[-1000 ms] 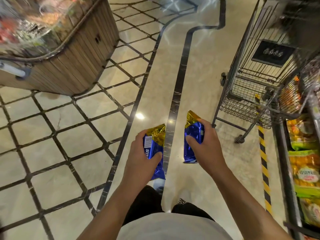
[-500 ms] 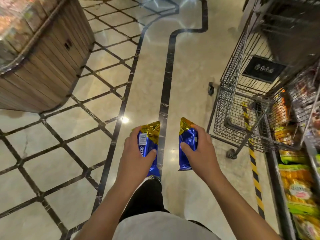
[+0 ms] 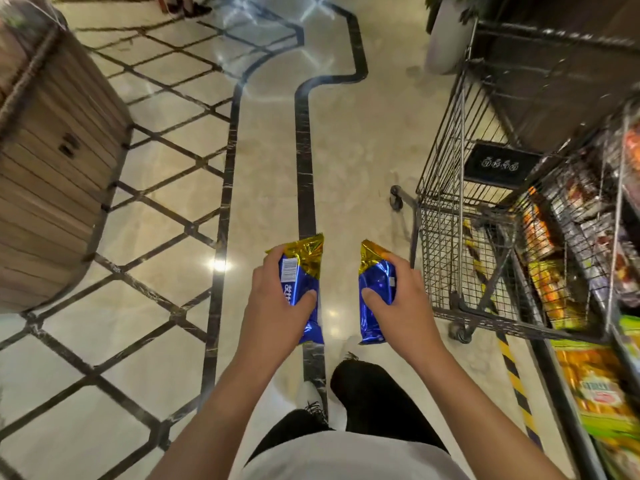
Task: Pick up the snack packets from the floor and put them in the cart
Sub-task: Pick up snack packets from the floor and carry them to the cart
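— What's by the person, biggest first?

— A wire cart (image 3: 460, 209) stands to their right, beside stocked shelves (image 3: 588, 375). A wooden display stand (image 3: 52, 174) sits well apart on the left.

— And the hands?

— Each grips a blue-and-gold snack packet, off the floor: left hand (image 3: 277, 306) curled round the left packet (image 3: 301, 271), right hand (image 3: 405, 306) round the right packet (image 3: 375, 289), nearer the cart.

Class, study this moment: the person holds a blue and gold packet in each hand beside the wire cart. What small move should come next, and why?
Probably swing the right hand rightward over the cart: its packet is already gripped, off the floor and nearest the basket. The left hand with its packet can follow.
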{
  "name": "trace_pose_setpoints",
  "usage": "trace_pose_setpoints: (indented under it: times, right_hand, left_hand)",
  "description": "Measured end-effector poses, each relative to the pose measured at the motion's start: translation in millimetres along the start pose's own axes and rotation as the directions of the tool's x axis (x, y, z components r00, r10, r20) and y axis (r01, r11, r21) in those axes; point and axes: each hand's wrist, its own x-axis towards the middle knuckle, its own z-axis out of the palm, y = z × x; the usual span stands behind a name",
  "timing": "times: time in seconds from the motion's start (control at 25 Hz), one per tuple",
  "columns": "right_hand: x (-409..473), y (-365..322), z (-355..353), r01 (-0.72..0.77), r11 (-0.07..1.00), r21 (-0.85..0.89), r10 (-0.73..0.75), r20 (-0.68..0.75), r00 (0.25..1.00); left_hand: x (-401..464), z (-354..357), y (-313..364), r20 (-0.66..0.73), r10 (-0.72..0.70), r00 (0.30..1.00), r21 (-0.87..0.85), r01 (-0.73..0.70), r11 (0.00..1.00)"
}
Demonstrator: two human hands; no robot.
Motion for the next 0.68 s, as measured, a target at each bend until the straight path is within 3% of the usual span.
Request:
trace_pose_setpoints:
  times: [0.44, 0.68]
  right_hand:
    - [191, -14, -67, -0.025, 0.996, 0.090, 0.033, -0.089, 0.995]
    - [259, -11, -109, -0.079, 0.989, 0.122, 0.100, -0.178, 0.979]
  left_hand:
    - [182, 61, 89, 0.072, 0.069, 0.995, 0.042, -0.073, 0.996]
    - [252, 109, 126, 0.196, 0.140, 0.971, 0.005, -0.144, 0.990]
